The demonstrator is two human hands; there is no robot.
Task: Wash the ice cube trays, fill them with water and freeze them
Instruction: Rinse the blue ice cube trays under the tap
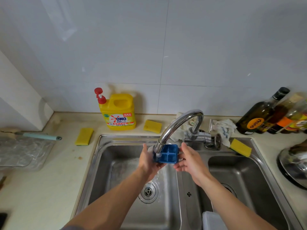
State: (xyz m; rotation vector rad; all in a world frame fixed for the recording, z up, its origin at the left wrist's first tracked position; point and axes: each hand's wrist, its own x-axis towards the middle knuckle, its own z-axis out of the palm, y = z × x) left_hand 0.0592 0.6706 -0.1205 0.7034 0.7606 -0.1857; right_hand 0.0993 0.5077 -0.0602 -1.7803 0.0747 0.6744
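Note:
A small blue ice cube tray (168, 154) with square cells is held under the chrome faucet (176, 126) over the left basin of the steel sink (106, 146). Water runs from the spout over the tray's left side and spills down toward the drain (148, 191). My left hand (149, 161) holds the tray from its left and underneath, fingers curled round its lower edge. My right hand (188, 159) touches the tray's right side, thumb at its top corner and fingers spread loosely below it.
A yellow detergent jug (118, 113) with a red pump stands behind the sink. Yellow sponges (84, 136) (152, 126) (240, 147) lie around the rim. Bottles (262, 113) and a metal lid (294, 165) sit at right, a clear plastic tray (21, 151) at left, a white container (212, 219) at bottom.

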